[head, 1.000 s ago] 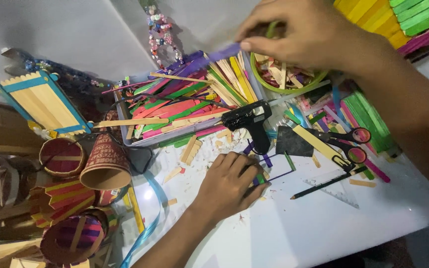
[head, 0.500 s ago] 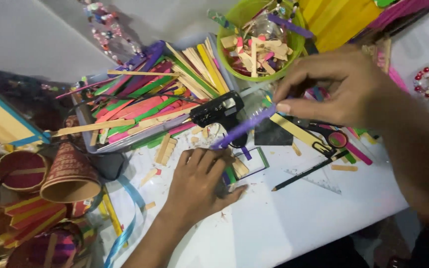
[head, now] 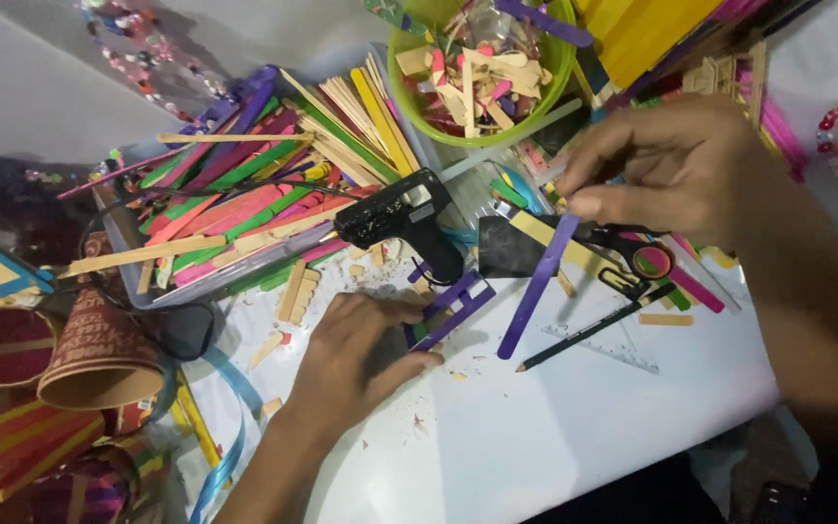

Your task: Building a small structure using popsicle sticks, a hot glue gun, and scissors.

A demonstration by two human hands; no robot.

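My right hand [head: 676, 170] pinches the top end of a purple craft stick [head: 538, 286], which hangs down over the white table just right of a small frame of purple sticks [head: 450, 311]. My left hand [head: 356, 354] lies flat on the table and presses on that frame's left side. A black glue gun [head: 395, 215] lies just above the frame, its grip pointing down toward it.
A clear tray [head: 138, 281] of coloured craft sticks sits at upper left. A green bowl [head: 482, 131] of stick offcuts is at the top. Scissors [head: 632, 257], a black pencil [head: 589, 330] and a clear ruler lie to the right. Decorated paper cups [head: 99, 359] stand at left.
My right hand has brought the purple stick from the tray area down and toward the purple frame. The view has shifted up and left. My left hand stays on the frame.
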